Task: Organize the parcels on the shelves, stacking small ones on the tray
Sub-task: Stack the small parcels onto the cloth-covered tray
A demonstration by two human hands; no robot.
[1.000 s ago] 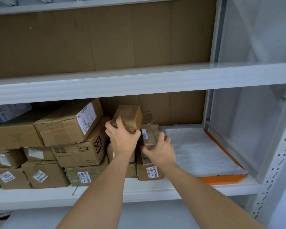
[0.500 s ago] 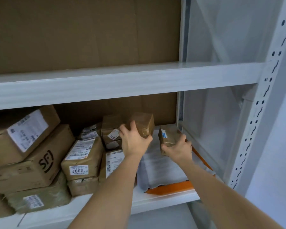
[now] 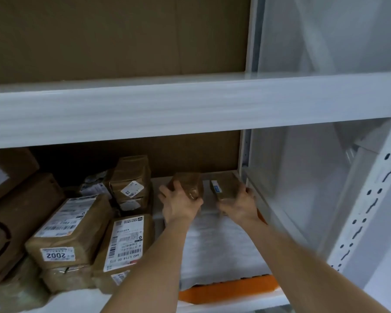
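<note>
While both arms reach deep into the lower shelf point(image 3: 246, 307), the left hand point(image 3: 178, 205) has its fingers curled round a small brown parcel point(image 3: 187, 184), gripping it from the near side, and the right hand point(image 3: 238, 205) clasps a second small parcel point(image 3: 225, 186), this one with a blue-and-white label on its near left corner; the two parcels sit side by side at the back of the orange tray point(image 3: 228, 290), close together but with a pale gap between them, the right one close to the white upright at the shelf's rear corner; whether either has touched down on the tray's white padded liner point(image 3: 219, 249) I cannot tell; the tray lies on the right end of the shelf, its orange front rim showing under the liner. To the left stand the other parcels: a tall one with a diamond sticker marked 82 point(image 3: 131, 179), a labelled box point(image 3: 125, 249) leaning just beside the tray, a long box marked 2002 point(image 3: 70, 231) stacked on another, and a big carton point(image 3: 11, 222) at the far left; brown cardboard lines the back, and the upper shelf point(image 3: 190, 109) runs across above.
</note>
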